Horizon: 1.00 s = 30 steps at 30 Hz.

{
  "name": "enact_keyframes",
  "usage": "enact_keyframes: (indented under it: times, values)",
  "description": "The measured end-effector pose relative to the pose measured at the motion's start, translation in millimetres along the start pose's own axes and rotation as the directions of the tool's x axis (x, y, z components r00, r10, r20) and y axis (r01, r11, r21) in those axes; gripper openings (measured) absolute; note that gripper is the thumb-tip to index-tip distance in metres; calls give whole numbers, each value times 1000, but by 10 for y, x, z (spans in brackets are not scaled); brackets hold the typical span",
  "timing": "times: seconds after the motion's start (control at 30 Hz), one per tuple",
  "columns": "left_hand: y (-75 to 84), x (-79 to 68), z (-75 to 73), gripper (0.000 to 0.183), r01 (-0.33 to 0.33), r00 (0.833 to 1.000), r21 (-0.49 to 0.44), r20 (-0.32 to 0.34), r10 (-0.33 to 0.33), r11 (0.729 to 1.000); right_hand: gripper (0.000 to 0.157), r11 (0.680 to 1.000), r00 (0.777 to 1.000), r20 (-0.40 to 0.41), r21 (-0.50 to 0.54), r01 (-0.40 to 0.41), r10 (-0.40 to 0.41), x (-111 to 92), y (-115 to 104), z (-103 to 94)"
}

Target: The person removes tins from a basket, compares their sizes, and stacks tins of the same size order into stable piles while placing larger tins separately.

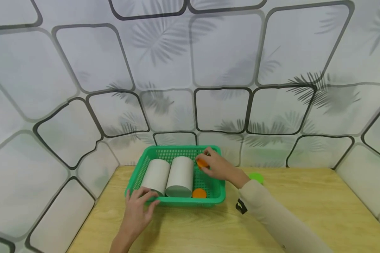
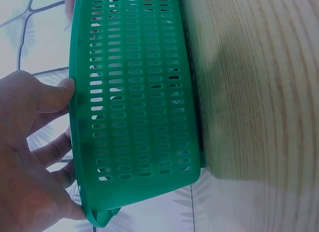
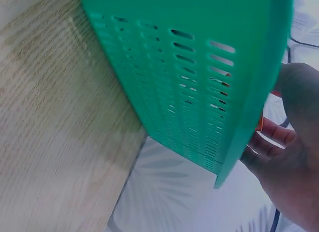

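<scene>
Wall covering: patterned with (image 1: pixel 19 77) rounded dark outlines and grey palm fronds, running behind everything.
Left hand: at (image 1: pixel 137 209) the near left corner of the green basket (image 1: pixel 190 200); its grip is narrow, thumb outside the rim and fingers over it, holding that edge.
Green basket: shallow, slotted sides, standing on the desk with its far side close to the wall covering.
Left white cylinder: lying (image 1: pixel 156 175) lengthwise inside the basket, near end partly hidden by the hand and rim.
Right white cylinder: lying (image 1: pixel 180 172) just beside it, pale round near end showing.
Near orange piece: round-edged (image 1: pixel 199 193), inside the basket by the near rim, just right of the right cylinder.
Far orange piece: in (image 1: pixel 202 163) the basket's far right part, partly covered by fingers.
Right hand: reaching (image 1: pixel 220 166) over the basket's right side, grip nearly closed, pinching the far orange piece.
Black item: beside (image 1: pixel 241 206) the cuff.
Green piece: bright, rounded (image 1: pixel 256 177), on the desk behind the forearm.
Sleeve: cream (image 1: pixel 278 215), on the right arm.
Desk: pale wood grain (image 1: pixel 320 203).
</scene>
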<state>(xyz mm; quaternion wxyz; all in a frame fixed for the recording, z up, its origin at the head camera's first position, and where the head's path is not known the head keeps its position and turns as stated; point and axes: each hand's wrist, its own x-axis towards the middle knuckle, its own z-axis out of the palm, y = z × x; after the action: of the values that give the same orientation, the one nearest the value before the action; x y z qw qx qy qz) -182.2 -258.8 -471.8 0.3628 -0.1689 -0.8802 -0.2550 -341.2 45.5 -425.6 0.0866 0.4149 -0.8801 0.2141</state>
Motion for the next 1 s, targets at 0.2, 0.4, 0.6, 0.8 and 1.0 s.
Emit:
enact_keyframes:
  times: [0.2,0.4,0.6,0.8,1.0]
  values:
    - [-13,22,1,27,4,1000,-6,7,-4,1000,34,999,998,-61,47,-22,25,-122,-55,-105]
    - [-25,20,9,27,14,1000,-10,16,-13,1000,35,996,991,-129,84,-36,47,-283,-76,-154]
    - [-24,-14,2,30,20,1000,-18,12,-19,1000,37,992,974,-218,121,-40,65,-478,-60,-153]
    - [-30,-11,-3,29,17,1000,-16,12,-17,1000,38,985,945,-316,168,-25,78,-659,-26,-173]
    - [-27,-8,12,30,7,1000,-11,4,-7,1000,39,983,921,-384,182,10,62,-805,-7,-188]
